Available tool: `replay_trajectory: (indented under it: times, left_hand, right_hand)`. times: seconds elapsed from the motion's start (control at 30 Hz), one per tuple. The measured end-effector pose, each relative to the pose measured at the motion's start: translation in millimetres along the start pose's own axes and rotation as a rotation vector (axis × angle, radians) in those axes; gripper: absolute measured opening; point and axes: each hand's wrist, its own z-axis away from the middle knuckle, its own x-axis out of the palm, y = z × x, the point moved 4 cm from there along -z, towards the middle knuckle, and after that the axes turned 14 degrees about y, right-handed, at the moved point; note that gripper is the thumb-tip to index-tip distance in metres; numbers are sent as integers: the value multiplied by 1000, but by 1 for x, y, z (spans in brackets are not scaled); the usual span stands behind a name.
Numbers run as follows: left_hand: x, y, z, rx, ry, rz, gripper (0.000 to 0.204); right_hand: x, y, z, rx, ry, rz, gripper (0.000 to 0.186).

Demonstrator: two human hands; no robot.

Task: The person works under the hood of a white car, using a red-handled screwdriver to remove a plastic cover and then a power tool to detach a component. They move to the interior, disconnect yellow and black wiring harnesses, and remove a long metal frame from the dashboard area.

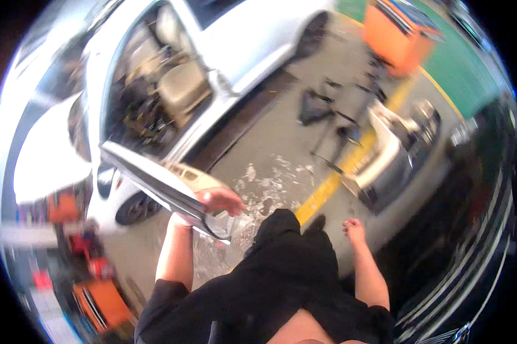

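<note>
The white front door (149,178) of a car stands ajar at my left, its edge crossing in front of my left wrist. My left hand (221,199) reaches past that edge to the door's beige inner side, fingers stretched out; whether the palm presses on the door is not clear. My right hand (353,229) hangs out to the right over the floor, fingers curled in, with no object visible in it. Through the doorway show a beige seat (184,86) and a dark tangle of loose wiring or parts (146,117). The picture is smeared by motion.
On the floor at the right lies a beige and black interior panel (379,152) across a yellow line. Black straps or trim pieces (321,106) lie beyond it. An orange tool cart (396,37) stands at the far right, another orange case (102,304) at the near left.
</note>
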Motion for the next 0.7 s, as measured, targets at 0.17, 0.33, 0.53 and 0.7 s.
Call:
replay_trajectory:
  times: [0.17, 0.33, 0.53, 0.7]
  left_hand:
    - [23, 2, 8, 64, 163, -50, 75]
    - [27, 21, 8, 167, 240, -74, 70]
    - [25, 18, 15, 84, 504, 164, 54]
    - [16, 13, 24, 226, 818, 174, 48]
  right_hand:
    - [70, -165, -171, -50, -374, 201, 14]
    - [235, -294, -229, -255, -529, 321, 23]
    - [386, -380, -145, -549, -1128, 676, 33]
    - [466, -412, -136, -1085, -1475, 1010, 39]
